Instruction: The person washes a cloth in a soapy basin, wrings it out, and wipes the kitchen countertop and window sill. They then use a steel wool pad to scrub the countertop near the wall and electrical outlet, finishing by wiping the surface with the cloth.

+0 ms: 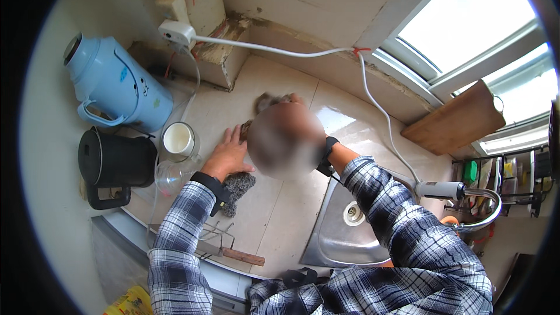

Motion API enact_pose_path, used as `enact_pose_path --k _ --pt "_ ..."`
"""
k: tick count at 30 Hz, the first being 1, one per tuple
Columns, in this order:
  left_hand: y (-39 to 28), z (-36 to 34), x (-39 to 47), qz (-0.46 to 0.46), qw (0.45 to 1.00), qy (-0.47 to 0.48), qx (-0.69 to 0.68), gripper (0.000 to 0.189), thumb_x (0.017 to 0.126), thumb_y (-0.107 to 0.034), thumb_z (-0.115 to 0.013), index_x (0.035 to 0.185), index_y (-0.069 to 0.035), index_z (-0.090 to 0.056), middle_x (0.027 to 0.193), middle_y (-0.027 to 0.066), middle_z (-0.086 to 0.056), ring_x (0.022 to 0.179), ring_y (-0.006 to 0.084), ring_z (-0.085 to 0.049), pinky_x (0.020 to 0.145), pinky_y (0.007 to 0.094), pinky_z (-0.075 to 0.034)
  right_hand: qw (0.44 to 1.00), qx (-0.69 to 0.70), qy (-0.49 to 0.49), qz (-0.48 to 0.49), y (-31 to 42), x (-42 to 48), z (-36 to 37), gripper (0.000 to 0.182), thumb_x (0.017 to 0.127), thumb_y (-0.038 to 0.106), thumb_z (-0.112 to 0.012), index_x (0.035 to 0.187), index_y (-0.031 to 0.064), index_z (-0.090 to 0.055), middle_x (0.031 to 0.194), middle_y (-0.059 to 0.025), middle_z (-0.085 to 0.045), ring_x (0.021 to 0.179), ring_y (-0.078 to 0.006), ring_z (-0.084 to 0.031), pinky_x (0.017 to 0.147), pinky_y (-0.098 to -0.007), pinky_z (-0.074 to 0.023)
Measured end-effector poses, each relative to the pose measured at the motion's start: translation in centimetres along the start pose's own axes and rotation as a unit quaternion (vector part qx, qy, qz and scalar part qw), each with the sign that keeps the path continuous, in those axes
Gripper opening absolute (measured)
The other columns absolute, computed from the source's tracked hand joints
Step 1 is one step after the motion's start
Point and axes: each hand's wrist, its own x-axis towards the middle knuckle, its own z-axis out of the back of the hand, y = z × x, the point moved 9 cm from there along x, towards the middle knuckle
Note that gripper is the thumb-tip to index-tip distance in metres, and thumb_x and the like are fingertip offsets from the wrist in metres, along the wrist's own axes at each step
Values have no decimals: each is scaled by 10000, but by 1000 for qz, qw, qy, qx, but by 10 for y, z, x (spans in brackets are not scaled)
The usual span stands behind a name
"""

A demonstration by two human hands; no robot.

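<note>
My left hand (230, 154) rests with fingers spread on the tiled counter (280, 210). Just below its palm lies a grey, fuzzy cloth or scouring pad (238, 192). Ahead and to the right, my right hand (299, 118) reaches over the counter, mostly hidden by a round blurred patch. A brownish, crumpled thing, perhaps a cloth (267, 101), shows at the patch's upper edge by the right fingers; whether they grip it cannot be told. More brown material shows beside the left fingertips.
At left stand a blue thermos (124, 83), a black kettle (118, 157), a white cup (178, 138) and a glass vessel (171, 177). A wooden-handled knife (243, 256) and wire rack (223, 236) lie near the front edge. Right are a steel sink (345, 240), faucet (442, 190) and cutting board (457, 120).
</note>
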Motion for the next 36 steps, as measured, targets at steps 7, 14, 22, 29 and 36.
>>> enact_pose_path --k 7,14,22,29,36 --pt "-2 83 11 13 946 -227 -229 611 724 -328 -701 1212 -19 -503 1272 194 -478 1191 279 -458 955 375 -391 701 683 130 -160 38 8 82 298 890 172 -524 1148 22 -525 1043 -84 -602 965 -146 -565 845 -288 -464" --pt "-62 71 61 -230 853 -84 -462 325 931 -166 -477 1231 -44 -495 1210 99 -530 1108 167 -488 938 281 -391 762 636 63 -104 42 16 147 192 826 47 -592 1017 32 -598 918 -35 -638 807 -96 -589 714 -246 -484" --pt "-3 37 105 -129 805 -301 -495 305 954 -190 -392 1205 -42 -480 1148 87 -540 1043 177 -521 902 314 -434 980 52 5 -191 -104 -41 88 489 816 324 -622 1190 30 -509 1218 -242 -474 1099 -353 -480 911 -443 -390" --pt "-8 112 125 1 823 -527 -211 402 968 -226 -358 1310 -19 -322 1298 156 -417 1190 246 -427 1010 355 -336 982 -125 97 -100 -76 -68 66 739 853 425 -518 1380 -7 -232 1433 -266 -167 1347 -412 -100 1083 -502 -117" --pt "21 124 220 157 804 -527 -226 561 855 -269 -470 1193 159 -339 1265 351 -343 1195 448 -332 1053 450 -216 984 -140 87 -73 -53 -66 64 708 856 455 -499 1378 34 -275 1436 -238 -201 1349 -386 -138 1091 -483 -116"
